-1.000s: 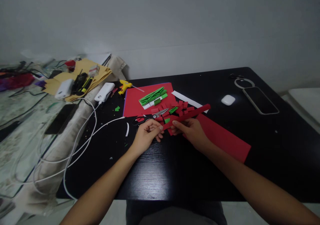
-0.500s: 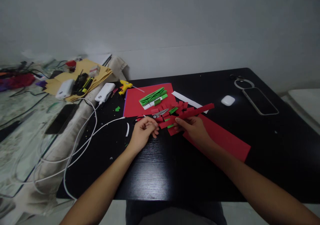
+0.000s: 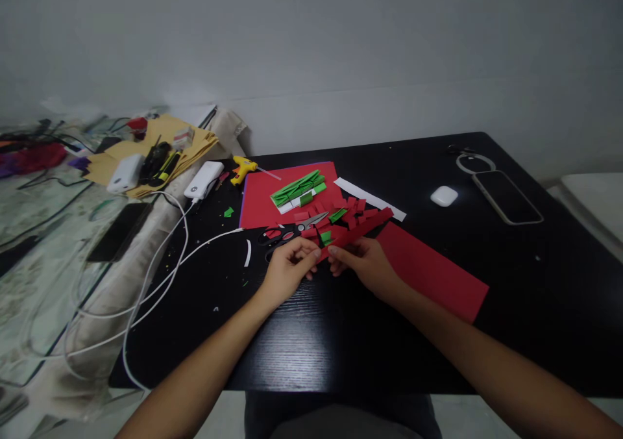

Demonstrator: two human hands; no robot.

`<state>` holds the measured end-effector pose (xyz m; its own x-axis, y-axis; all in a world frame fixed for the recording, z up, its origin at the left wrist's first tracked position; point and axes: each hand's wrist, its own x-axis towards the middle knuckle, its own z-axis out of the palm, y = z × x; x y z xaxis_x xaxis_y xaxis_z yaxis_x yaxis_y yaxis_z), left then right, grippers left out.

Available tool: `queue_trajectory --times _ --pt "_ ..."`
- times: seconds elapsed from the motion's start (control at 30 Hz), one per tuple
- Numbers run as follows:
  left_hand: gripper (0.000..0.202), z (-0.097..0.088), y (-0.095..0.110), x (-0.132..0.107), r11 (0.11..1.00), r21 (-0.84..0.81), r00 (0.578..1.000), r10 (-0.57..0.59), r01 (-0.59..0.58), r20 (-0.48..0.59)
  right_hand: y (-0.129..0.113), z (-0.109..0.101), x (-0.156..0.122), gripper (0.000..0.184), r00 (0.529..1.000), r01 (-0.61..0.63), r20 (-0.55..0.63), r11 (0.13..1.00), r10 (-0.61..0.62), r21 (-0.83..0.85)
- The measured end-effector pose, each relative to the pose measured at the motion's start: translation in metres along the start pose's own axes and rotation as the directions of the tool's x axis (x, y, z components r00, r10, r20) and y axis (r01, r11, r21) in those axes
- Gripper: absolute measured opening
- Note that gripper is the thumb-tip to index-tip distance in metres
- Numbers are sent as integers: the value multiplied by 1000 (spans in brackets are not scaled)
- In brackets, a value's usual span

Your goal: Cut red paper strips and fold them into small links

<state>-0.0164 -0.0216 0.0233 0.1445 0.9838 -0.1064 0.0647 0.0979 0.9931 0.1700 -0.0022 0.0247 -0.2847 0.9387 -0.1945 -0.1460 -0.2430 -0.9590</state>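
Note:
My left hand (image 3: 287, 271) and my right hand (image 3: 363, 263) meet over the black table (image 3: 487, 341), both pinching the near end of a long red paper strip (image 3: 363, 226) that slants up to the right. Just behind my fingers lie several small red and green paper pieces (image 3: 341, 215) and a pair of scissors (image 3: 287, 231) with black and red handles. A large red sheet (image 3: 433, 270) lies under my right wrist.
A second red sheet (image 3: 263, 199) bears folded green paper (image 3: 298, 188). A yellow glue gun (image 3: 242, 167), a white power bank (image 3: 204, 179) with white cables (image 3: 160, 276), a white strip (image 3: 370, 199), an earbud case (image 3: 444, 196) and a phone (image 3: 506, 195) are around.
The red strip has slid left through my fingers, its far end now shorter and lower. My hands have drawn closer together at its near end.

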Motion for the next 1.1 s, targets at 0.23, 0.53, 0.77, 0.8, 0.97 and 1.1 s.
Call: queue_trajectory --times 0.23,0.53,0.77,0.8,0.97,1.1 --pt "28 0 3 0 1000 0 1000 -15 15 -3 -2 -6 3 35 1000 22 -11 1000 -21 9" --pt "29 1 6 1 999 -13 999 -33 33 29 7 0 1 34 998 13 65 1000 -13 -4" --pt "28 1 7 0 1000 -2 999 -23 23 23 7 -1 2 33 996 6 86 999 -8 32" --pt "28 1 7 0 1000 -4 999 -27 28 23 7 -1 1 33 996 6 89 1000 -9 31" --pt "28 1 6 1 999 -17 999 -34 34 33 6 0 1 33 995 3 103 1000 -5 23" --pt "26 0 5 0 1000 -4 999 -8 9 31 3 -1 1 34 997 12 72 1000 -14 23"
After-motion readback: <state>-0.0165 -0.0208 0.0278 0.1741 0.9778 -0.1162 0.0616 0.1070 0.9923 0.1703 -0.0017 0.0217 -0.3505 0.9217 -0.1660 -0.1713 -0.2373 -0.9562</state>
